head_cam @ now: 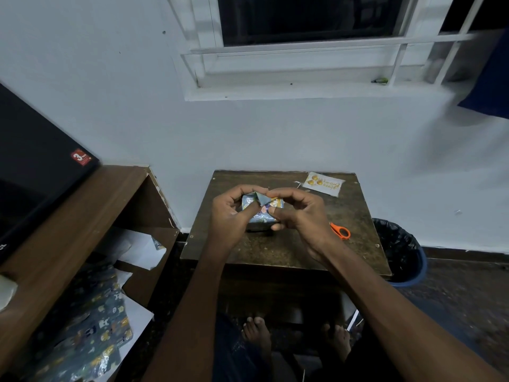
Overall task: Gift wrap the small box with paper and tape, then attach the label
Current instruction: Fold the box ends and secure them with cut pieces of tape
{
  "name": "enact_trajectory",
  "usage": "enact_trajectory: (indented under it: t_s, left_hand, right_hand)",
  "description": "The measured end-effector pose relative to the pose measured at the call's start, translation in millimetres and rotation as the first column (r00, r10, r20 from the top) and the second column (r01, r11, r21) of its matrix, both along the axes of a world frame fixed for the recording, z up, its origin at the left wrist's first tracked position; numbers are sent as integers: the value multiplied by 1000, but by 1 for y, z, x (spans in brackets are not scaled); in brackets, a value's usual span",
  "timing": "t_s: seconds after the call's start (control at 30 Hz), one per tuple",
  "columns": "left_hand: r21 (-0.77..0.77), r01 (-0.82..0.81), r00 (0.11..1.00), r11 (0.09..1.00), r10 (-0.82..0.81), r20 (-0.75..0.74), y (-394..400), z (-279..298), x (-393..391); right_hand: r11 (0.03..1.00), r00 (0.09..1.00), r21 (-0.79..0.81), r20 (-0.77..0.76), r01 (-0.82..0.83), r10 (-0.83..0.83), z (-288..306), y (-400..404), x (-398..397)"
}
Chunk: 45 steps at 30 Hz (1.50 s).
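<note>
Left hand (230, 213) curled round small box in shiny blue patterned paper (261, 209), mid dark wooden table (286, 252), pinching a folded flap. Right hand (296, 213) gripping the opposite side. Risk: flap springing open if released untaped. Long axis roughly left-right. Farther right: white gold-printed label (323, 184), orange-handled scissors (340, 231).

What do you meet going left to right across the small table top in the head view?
Left hand → small box, partly wrapped and held by both hands → right hand → orange-handled scissors. The label lies farther back, towards the right corner of the table.
</note>
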<state>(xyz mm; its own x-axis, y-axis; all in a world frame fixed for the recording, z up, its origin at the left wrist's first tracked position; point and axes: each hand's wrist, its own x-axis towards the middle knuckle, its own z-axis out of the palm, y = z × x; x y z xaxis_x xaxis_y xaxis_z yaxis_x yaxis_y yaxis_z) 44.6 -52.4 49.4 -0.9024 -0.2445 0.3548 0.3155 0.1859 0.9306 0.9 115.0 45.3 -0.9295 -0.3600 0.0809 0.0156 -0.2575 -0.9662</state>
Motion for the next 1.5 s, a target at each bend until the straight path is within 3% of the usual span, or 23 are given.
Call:
enact_trajectory:
  t_s: [0.23, 0.4, 0.6, 0.7, 0.97, 1.37, 1.5]
  left_hand:
    - [-99, 4, 998, 995, -10, -62, -6, -2, 0]
    - [-100, -123, 979, 987, 104, -176, -2, -3, -1]
    - [-267, -250, 936, 931, 162, -313, -8, -7, -4]
    - [-280, -313, 922, 908, 220, -318, -5, -7, -4]
    - [-276, -288, 950, 917, 237, -205, -7, -8, -4]
    - [-393, -375, 895, 840, 217, -390, -1, -1, -4]
    - [-491, -355, 915, 796, 188, -357, -2, -6, -5]
  right_hand:
    - [1000, 1000, 5, 4, -4, 4, -1, 0, 0]
    - [999, 999, -48, 40, 17, -15, 0, 1, -5]
    - [997, 999, -63, 14, 33, -33, -1, 1, -6]
    - [998, 999, -52, -9, 36, -37, -2, 1, -5]
    - [998, 995, 12, -74, 69, -68, -4, 0, -5]
    - [990, 988, 58, -92, 127, -122, -7, -2, -6]
    - [989, 989, 74, -87, 128, -122, -8, -2, -7]
